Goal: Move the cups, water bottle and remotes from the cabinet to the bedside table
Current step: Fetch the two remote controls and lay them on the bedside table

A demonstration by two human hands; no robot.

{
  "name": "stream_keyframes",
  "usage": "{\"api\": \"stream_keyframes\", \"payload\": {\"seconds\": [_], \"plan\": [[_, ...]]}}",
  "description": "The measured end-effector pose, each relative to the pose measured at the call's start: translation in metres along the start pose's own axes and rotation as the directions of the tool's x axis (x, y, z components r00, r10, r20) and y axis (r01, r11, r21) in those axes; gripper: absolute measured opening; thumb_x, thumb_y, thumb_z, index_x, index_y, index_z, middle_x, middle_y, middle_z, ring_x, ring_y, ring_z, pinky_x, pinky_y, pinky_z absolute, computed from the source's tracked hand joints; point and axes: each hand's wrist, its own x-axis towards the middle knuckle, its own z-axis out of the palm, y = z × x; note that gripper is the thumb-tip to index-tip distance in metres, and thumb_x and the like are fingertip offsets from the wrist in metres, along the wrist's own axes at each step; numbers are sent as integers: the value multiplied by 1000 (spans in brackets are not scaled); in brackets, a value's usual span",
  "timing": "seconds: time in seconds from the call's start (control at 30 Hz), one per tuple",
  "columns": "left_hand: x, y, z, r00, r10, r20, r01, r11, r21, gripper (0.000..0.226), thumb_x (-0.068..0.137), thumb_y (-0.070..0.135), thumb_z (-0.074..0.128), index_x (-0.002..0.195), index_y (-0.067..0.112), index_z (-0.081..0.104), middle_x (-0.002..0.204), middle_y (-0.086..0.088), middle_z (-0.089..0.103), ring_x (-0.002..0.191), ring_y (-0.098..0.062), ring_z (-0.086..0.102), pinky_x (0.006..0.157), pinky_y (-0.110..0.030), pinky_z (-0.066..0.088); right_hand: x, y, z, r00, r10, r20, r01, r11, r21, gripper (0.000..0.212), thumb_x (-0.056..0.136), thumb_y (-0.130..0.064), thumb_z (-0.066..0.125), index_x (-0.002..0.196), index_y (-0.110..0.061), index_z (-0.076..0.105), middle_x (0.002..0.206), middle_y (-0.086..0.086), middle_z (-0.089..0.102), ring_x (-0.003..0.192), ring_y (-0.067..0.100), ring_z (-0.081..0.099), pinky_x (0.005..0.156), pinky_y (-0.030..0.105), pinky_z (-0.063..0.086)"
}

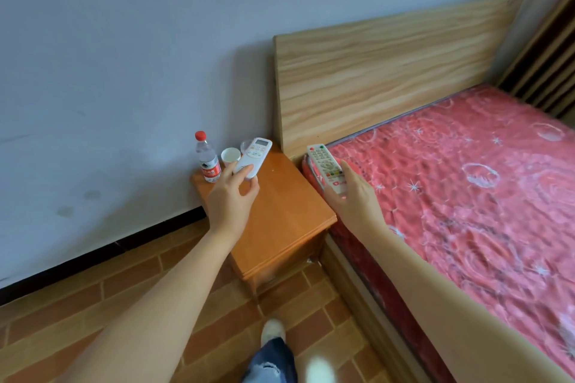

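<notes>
Head view: the left hand (pixel 231 196) is gripping the near end of a white air-conditioner remote (pixel 252 158), fingers curled round its sides, and the body is slanting up and away from the hand over the bedside worktop (pixel 280 211). The right hand (pixel 351 196) is holding a second, button-covered remote (pixel 325 165) by its near end, with the far end pointing away over the edge of the bed (pixel 466 180). Both remotes are looking light, rigid and smooth, so a side pinch near the middle is seeming safest against slipping. Just beyond the left hand, a white paper cup (pixel 230 155) is standing on the worktop, flimsy and easily tipped. A clear cup (pixel 245 144) is showing behind the remote. To the left of that hand, the water bottle (pixel 208 158) is standing upright, heavier and best taken round its body.
</notes>
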Motion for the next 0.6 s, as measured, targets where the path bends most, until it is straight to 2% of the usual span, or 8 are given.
{"api": "stream_keyframes", "payload": {"seconds": [0.2, 0.37, 0.47, 0.6], "plan": [[63, -19, 38, 998, -48, 28, 48, 999, 20, 30, 82, 9, 66, 111, 2, 65, 124, -20, 59, 109, -34, 57, 71, -29, 49, 80, 7, 20, 999, -7, 37, 8, 1000, -7, 60, 89, -31, 53, 142, -11, 32, 132, 7, 52, 114, 21, 52, 87, 29, 43], [88, -33, 61, 996, -79, 35, 79, 997, 16, 26, 82, 7, 67, 108, 3, 66, 122, -18, 60, 105, -34, 59, 72, -39, 57, 123, 14, 32, 994, 0, 112, -3, 1000, 22, 62, 89, -28, 53, 143, -12, 29, 134, 7, 50, 115, 20, 51, 91, 33, 46], [93, -40, 74, 992, -124, 23, 123, 992, 41, 26, 81, 6, 67, 106, 2, 67, 120, -17, 62, 103, -33, 61, 75, -37, 53, 147, 23, 40, 984, 5, 176, -10, 999, 33, 64, 89, -28, 52, 145, -12, 26, 134, 7, 49, 116, 20, 51, 91, 33, 46], [92, -49, 98, 982, -188, 8, 187, 979, 86, 25, 78, 6, 69, 103, 2, 69, 118, -15, 63, 100, -32, 63, 76, -27, 47, 180, 39, 52, 964, 8, 264, -15, 1000, 25, 64, 90, -26, 53, 145, -11, 25, 132, 9, 51, 113, 23, 53, 83, 28, 43]]}}
